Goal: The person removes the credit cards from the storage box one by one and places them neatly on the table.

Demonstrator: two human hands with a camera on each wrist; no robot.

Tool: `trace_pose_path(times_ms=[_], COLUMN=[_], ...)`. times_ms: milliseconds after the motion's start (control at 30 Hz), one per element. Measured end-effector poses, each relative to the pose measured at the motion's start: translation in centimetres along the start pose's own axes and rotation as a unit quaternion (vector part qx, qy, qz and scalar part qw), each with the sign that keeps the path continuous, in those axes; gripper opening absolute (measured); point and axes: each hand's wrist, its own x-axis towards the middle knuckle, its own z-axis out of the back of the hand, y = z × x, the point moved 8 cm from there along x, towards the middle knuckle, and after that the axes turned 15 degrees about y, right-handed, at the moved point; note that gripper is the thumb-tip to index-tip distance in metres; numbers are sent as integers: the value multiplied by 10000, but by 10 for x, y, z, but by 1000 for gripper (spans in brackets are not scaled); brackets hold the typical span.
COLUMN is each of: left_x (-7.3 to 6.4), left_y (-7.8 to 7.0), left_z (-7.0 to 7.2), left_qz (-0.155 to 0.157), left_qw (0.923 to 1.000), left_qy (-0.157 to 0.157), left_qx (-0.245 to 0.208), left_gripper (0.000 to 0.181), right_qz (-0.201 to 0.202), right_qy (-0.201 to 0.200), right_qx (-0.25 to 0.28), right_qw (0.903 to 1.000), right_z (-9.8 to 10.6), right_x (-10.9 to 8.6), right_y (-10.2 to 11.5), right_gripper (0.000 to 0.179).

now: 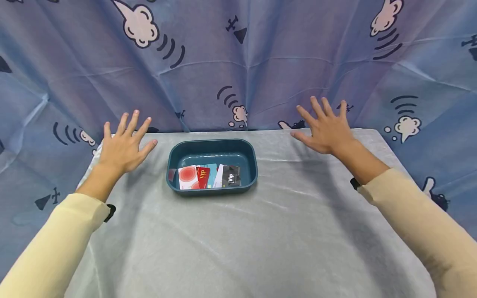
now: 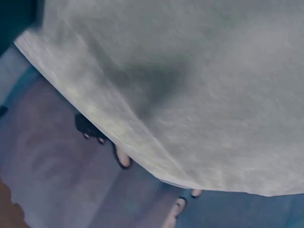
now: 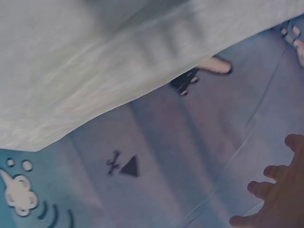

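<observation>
A dark teal plastic box (image 1: 212, 145) with rounded corners stands toward the back of the table, between my two hands. Several cards lie spread along its near side: a white card with red circles (image 1: 187, 176), a red VIP card (image 1: 203, 176), a light blue card (image 1: 213, 169) and a dark Vip card (image 1: 231, 176) among them. Left of the box, my left hand (image 1: 121, 151) is held up with its fingers spread and nothing in it. My right hand (image 1: 328, 130) is raised on the other side, fingers fanned out, holding nothing. Both cast shadows on the cloth.
A pale grey cloth (image 1: 223, 240) covers the table, with light creases in it. Behind and at both sides hangs a blue-purple curtain (image 1: 208, 37) with cartoon prints. The table's far edge (image 1: 275, 131) runs close to the curtain.
</observation>
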Motion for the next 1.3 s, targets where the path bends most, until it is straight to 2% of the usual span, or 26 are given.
trace_pose_path(times_ms=[133, 233, 367, 533, 733, 933, 1067, 1167, 1300], left_x=[-2, -2, 1, 2, 2, 3, 4, 5, 6], left_y=[-20, -36, -56, -72, -78, -75, -73, -73, -73], left_z=[-1, -4, -15, -32, -49, -60, -63, -63, -63], left_qz=[-306, -562, -871, -1161, -1257, -1215, -1245, -1283, -1325], left_qw=[9994, 9982, 9959, 9922, 9889, 9872, 9853, 9839, 9829], left_qy=[-125, -141, 79, 430, 795, 977, 1039, 1064, 1049], left_qx=[103, 159, 228, 162, -21, -340, -545, -638, -736], left_gripper=[71, 70, 71, 71, 72, 73, 75, 78, 80], right_qz=[375, 573, 875, 1520, 2056, 2665, 2815, 2949, 3110], right_qy=[-153, -213, 70, 491, 636, 550, 682, 862, 1132], right_qx=[-192, -142, 395, 1253, 1944, 2635, 3047, 3530, 4239], right_qw=[9990, 9980, 9954, 9792, 9570, 9255, 9073, 8838, 8431], right_z=[0, 1, 4, 8, 10, 8, 1, -3, -8], right_x=[1, 0, -2, -8, -10, -4, 4, 7, 11], right_y=[29, 43, 55, 80, 105, 131, 143, 151, 158], right_gripper=[84, 82, 82, 80, 79, 81, 81, 79, 76])
